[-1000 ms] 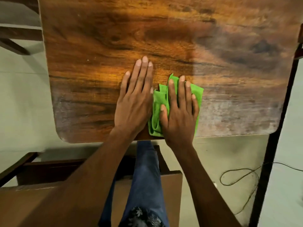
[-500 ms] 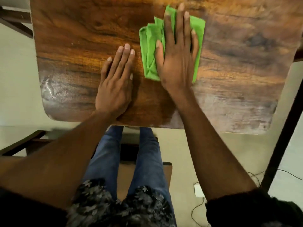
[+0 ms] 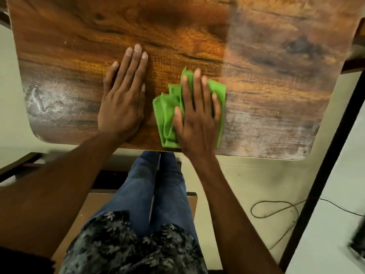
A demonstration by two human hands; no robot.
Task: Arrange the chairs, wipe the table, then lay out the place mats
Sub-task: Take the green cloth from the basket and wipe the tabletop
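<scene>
A wooden table (image 3: 276, 56) with a dark grained top fills the upper view; dusty pale smears show near its front corners. A folded green cloth (image 3: 166, 113) lies on the table close to the front edge. My right hand (image 3: 197, 117) presses flat on the cloth with fingers spread. Beside it to the left, my left hand (image 3: 123, 97) rests flat on the bare wood, fingers together, holding nothing. A brown chair seat (image 3: 94, 202) sits under my legs below the table edge.
Part of another dark chair frame (image 3: 17, 167) shows at the lower left. A black vertical frame bar (image 3: 325, 161) runs down the right side. A thin cable (image 3: 276, 210) loops on the pale floor at the lower right.
My right hand has dragged the green cloth from the far part of the table back to the front edge. My left hand has stayed flat on the wood.
</scene>
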